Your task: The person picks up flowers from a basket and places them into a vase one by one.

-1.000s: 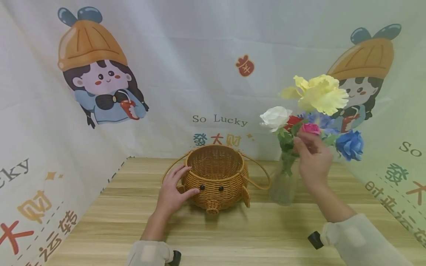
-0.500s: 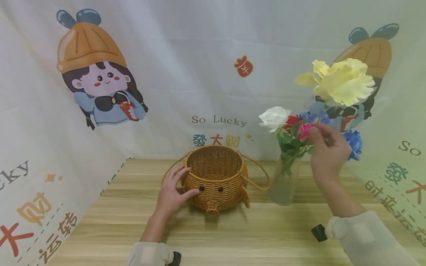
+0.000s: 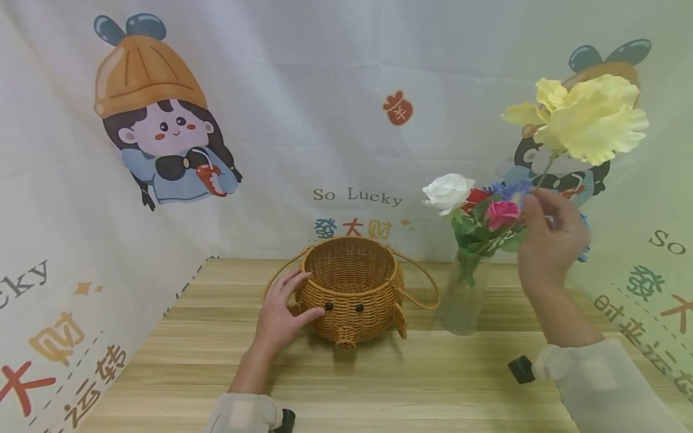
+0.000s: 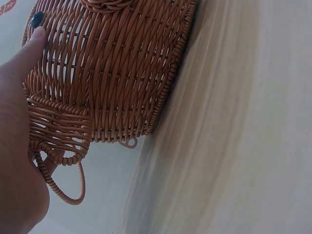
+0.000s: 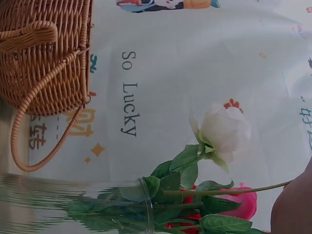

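Note:
My left hand [image 3: 278,313] grips the left side of a wicker basket [image 3: 363,319] shaped like an animal's head. Its thumb [image 4: 31,51] lies beside a dark button eye in the left wrist view, and its fingers reach the rim. At the right, my right hand [image 3: 552,252] pinches the stem of a yellow artificial flower [image 3: 590,123], held upright. In the right wrist view the stem's [image 5: 239,189] lower end shows just beyond the vase mouth. The clear vase [image 3: 460,310] holds a white rose [image 3: 448,193], a pink rose [image 3: 502,214], a red flower [image 3: 476,199] and a violet-blue one [image 3: 514,191].
A blue flower [image 3: 584,240] is mostly hidden behind my right hand. The basket's handle [image 3: 433,294] hangs out toward the vase. A printed cloth [image 3: 281,120] hangs behind and beside the wooden table [image 3: 178,361].
My right hand has moved up and to the right, drawing the yellow flower higher, away from the other flowers. The left hand and the basket have stayed put.

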Tool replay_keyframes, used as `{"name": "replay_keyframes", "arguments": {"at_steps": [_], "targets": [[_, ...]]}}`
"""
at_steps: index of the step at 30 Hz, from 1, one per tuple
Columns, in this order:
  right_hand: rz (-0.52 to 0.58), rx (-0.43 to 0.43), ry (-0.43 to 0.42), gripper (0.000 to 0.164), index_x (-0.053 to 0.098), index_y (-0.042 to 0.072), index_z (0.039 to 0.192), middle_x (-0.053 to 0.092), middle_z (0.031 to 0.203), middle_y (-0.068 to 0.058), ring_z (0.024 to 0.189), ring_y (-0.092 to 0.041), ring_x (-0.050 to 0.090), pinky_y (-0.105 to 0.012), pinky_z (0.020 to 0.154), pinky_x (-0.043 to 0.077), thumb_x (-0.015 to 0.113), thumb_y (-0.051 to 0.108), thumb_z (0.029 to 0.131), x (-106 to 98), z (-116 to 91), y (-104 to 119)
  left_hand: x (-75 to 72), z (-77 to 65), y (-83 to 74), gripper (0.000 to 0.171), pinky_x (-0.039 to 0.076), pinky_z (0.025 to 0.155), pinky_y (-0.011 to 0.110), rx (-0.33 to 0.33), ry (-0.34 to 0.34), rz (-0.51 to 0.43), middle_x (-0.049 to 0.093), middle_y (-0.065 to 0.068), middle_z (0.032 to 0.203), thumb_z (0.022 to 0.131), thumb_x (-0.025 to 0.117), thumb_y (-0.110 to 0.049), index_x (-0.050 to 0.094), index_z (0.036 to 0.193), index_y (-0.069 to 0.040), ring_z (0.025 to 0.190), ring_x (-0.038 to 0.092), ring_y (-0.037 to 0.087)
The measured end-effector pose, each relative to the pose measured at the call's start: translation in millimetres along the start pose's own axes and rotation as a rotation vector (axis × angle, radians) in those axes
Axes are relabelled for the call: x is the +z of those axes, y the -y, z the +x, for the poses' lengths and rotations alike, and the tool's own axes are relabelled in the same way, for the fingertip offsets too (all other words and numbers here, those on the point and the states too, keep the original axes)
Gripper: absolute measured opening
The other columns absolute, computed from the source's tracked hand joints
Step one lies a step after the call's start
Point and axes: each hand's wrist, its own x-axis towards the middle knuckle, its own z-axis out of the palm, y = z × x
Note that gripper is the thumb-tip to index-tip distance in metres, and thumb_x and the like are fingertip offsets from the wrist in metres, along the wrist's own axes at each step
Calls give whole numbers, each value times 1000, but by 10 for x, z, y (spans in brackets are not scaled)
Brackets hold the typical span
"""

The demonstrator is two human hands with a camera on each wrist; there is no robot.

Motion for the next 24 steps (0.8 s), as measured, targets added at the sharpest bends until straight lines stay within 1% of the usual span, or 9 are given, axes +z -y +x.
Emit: {"name": "replay_keyframes", "arguments": {"at_steps": [5, 8, 14, 17, 18, 21, 24], "targets": [[-104, 73, -2, 10, 75, 0, 94, 69, 85, 6, 76, -9, 62, -19, 69, 50, 74, 3, 85, -9, -16, -27, 0, 6, 1, 71, 33, 101, 63, 1, -1, 3, 41, 3, 148, 75, 82, -44, 53, 138, -27, 136, 35, 32], [-161, 92, 15, 13, 75, 0, 97, 69, 87, 9, 81, -8, 62, -20, 71, 50, 74, 6, 86, -20, -47, -95, 3, 5, 3, 71, 34, 100, 63, -1, 0, 3, 42, 3, 148, 75, 82, -44, 53, 138, -27, 136, 35, 32], [-252, 121, 63, 22, 72, 0, 103, 66, 86, 15, 78, -5, 62, -19, 70, 50, 75, 15, 87, -55, -126, -223, 7, -1, 6, 72, 33, 100, 63, -1, -3, 3, 42, 3, 148, 75, 82, -44, 54, 138, -27, 136, 35, 31], [-249, 133, 82, 24, 71, 0, 104, 65, 84, 14, 74, -5, 61, -18, 69, 51, 75, 17, 87, -72, -154, -268, 6, 0, 6, 72, 33, 101, 63, 0, -3, 4, 42, 1, 148, 75, 82, -45, 53, 138, -27, 136, 35, 31], [-244, 148, 87, 23, 71, 1, 104, 65, 85, 13, 73, -6, 61, -18, 69, 51, 74, 16, 87, -77, -163, -279, 5, 1, 7, 72, 34, 101, 63, 1, -3, 4, 42, 1, 148, 75, 82, -45, 53, 138, -27, 136, 35, 30], [-245, 161, 107, 23, 69, -2, 103, 64, 83, 12, 72, -6, 60, -17, 68, 51, 74, 14, 87, -96, -194, -327, 1, 2, 5, 72, 34, 101, 62, 2, -1, 3, 42, 1, 148, 75, 82, -45, 53, 139, -27, 136, 34, 30], [-283, 190, 122, 22, 69, -3, 102, 63, 82, 15, 72, -4, 59, -17, 67, 49, 74, 13, 87, -116, -230, -368, -4, 0, 2, 72, 33, 102, 62, 0, 0, 4, 42, 1, 148, 75, 82, -45, 53, 139, -27, 136, 34, 29]]}}
